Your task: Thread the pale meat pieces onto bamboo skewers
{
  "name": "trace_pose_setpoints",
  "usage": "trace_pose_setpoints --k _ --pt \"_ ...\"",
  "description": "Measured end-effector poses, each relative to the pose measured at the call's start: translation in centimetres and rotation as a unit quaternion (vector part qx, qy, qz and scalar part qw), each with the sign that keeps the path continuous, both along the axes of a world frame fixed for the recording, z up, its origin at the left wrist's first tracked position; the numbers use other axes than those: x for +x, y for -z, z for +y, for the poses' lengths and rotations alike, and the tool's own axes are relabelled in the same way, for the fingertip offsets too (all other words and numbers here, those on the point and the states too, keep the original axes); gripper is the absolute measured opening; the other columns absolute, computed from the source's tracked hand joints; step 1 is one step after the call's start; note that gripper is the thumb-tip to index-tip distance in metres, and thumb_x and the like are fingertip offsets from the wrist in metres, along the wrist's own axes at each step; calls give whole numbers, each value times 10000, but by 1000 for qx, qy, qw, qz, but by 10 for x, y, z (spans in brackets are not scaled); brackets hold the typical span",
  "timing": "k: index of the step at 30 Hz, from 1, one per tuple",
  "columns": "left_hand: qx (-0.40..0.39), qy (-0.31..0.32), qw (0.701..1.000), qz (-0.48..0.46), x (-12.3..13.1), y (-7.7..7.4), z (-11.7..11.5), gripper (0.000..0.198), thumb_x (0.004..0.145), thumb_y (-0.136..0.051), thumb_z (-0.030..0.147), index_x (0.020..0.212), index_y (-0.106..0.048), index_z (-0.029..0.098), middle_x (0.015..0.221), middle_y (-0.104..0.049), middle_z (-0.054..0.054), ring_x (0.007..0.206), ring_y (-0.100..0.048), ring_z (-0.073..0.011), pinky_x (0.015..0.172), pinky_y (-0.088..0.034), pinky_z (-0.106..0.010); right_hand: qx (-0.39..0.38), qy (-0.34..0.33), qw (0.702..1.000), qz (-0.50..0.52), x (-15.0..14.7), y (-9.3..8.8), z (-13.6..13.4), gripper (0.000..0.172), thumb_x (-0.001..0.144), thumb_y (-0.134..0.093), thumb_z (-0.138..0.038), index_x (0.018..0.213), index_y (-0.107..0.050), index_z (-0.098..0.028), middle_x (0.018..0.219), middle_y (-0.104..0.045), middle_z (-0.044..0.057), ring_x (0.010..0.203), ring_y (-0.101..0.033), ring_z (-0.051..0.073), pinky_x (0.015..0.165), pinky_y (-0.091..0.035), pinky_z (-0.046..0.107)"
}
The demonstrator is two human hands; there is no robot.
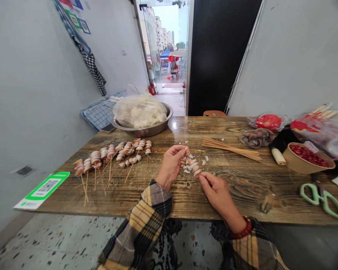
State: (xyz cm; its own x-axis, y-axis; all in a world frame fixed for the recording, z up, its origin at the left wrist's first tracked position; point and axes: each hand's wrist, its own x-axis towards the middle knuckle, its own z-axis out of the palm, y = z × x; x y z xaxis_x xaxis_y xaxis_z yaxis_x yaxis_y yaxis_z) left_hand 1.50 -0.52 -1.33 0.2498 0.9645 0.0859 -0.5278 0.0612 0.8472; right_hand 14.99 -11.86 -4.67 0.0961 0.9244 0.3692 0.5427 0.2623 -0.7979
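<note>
Near the middle of the wooden table, my right hand [216, 191] is closed on the lower end of a skewer of pale pink pieces [194, 166]. My left hand [172, 162] is pinched at the skewer's upper end; what lies between its fingertips is too small to name. A few loose pieces [204, 162] and white scraps lie around the skewer. To the left, several filled skewers [111, 151] rest in a row with their sticks pointing toward me. A bundle of bare wooden sticks [232, 149] lies to the right, beyond my right hand.
A metal bowl [154, 130] with a bagged pale mass stands at the table's back left. A green-bordered code card [46, 187] lies at the left edge. On the right are green-handled scissors [323, 198], a bowl of red beans [308, 155], a cloth [257, 138] and plastic bags.
</note>
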Motion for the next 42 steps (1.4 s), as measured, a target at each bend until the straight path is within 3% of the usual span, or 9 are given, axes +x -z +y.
trace_pose_setpoints --k 10,22,26,29,33,35,42 --pt "25 -20 999 32 2 1 0 210 614 -791 203 775 -676 134 714 -638 -10 651 -570 -88 600 -437 -199 -4 -1 1000 2 1 -1 -1 298 942 -430 -333 864 -670 -174 765 -691 12 682 -617 145 613 -398 219" --pt "7 3 1000 30 1 1 -1 263 633 -790 293 774 -641 128 697 -615 0 586 -548 -78 570 -454 -213 2 -1 1000 9 0 -3 -2 285 935 -436 -323 887 -679 -181 769 -698 14 688 -624 150 622 -410 223" --pt "4 -29 998 52 -2 7 7 260 656 -755 307 811 -642 131 679 -604 3 548 -516 -70 510 -405 -192 4 27 999 34 6 0 -1 298 928 -448 -349 903 -693 -181 778 -698 23 715 -631 158 633 -420 232" --pt "21 -86 988 128 -8 13 19 177 697 -694 290 771 -647 136 632 -583 9 512 -472 -71 473 -343 -190 -10 52 996 65 12 2 -1 318 921 -456 -382 918 -696 -173 649 -635 5 647 -602 153 581 -412 231" --pt "129 -175 933 288 -15 21 31 50 709 -635 180 721 -681 164 680 -613 -14 627 -517 -122 599 -399 -233 -13 63 993 98 16 2 -1 343 917 -448 -399 967 -695 -166 532 -541 -18 589 -565 153 520 -398 224" --pt "208 -176 893 358 -14 23 31 101 707 -621 130 726 -705 184 758 -642 -36 736 -550 -159 709 -425 -274 -10 63 992 105 17 1 -1 347 913 -450 -402 972 -697 -165 527 -533 -17 575 -555 152 511 -396 225" --pt "421 7 741 523 -7 25 18 260 796 -550 102 917 -739 235 1023 -674 -79 979 -540 -232 919 -367 -394 -20 58 993 103 16 -1 -1 343 911 -451 -394 941 -700 -161 521 -504 -22 574 -542 151 523 -388 226"
